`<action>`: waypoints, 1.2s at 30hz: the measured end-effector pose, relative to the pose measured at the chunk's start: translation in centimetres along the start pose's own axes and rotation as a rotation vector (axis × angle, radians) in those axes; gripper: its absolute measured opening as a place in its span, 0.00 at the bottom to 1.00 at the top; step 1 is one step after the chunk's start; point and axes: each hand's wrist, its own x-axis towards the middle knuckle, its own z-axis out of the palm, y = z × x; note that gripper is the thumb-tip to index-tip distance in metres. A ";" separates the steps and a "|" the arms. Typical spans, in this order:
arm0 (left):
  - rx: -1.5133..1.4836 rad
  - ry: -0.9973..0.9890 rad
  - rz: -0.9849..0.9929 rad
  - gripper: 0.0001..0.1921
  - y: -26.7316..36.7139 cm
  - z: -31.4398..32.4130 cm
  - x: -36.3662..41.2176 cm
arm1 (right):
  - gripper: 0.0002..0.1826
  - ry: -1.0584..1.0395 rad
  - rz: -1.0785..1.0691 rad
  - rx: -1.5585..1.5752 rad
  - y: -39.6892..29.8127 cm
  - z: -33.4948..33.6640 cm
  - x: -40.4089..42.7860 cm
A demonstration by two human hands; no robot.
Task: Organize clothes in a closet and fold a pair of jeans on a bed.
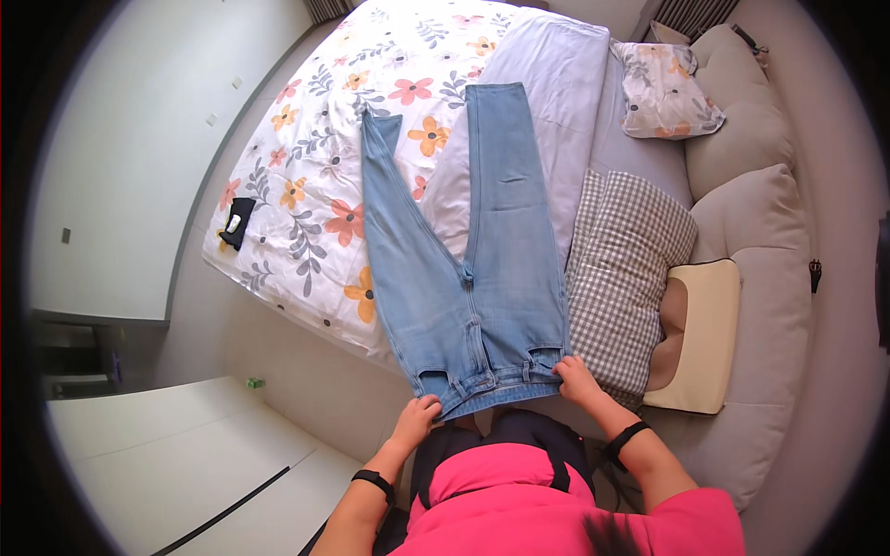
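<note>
Light-blue denim jeans (514,278) lie front side up across the bed, legs apart and pointing away from me. The waistband is nearest me, at the bed's near edge. My left hand (419,417) grips the waistband's left end beside a front pocket. At the other end, my right hand (578,379) holds the waistband beside the other pocket. The far end of the left trouser leg is folded over; the right leg lies fairly straight over a plain pale cover (549,55). Fingers hide small parts of the waistband.
A floral quilt (306,167) covers the bed's left side, with a black packet (243,208) near its edge. To the right are a checked pillow or folded bedding (619,271), a cream contoured cushion (716,333), a floral pillow (664,97) and the padded headboard (758,229). A white cabinet (208,452) stands lower left.
</note>
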 end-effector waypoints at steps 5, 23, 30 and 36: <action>-0.099 -0.016 0.083 0.12 0.6 -1.0 -0.1 | 0.15 -0.117 0.103 0.014 0.4 -0.8 -0.1; -0.102 0.632 0.256 0.19 6.6 -21.5 7.6 | 0.18 0.246 -0.290 -0.057 -8.2 -23.8 7.3; -0.230 0.800 0.196 0.10 14.0 -47.0 14.6 | 0.15 0.507 -0.383 0.269 -20.0 -46.4 17.2; -0.123 0.878 0.456 0.11 20.5 -61.7 15.4 | 0.19 0.654 -0.568 0.214 -30.0 -58.0 16.6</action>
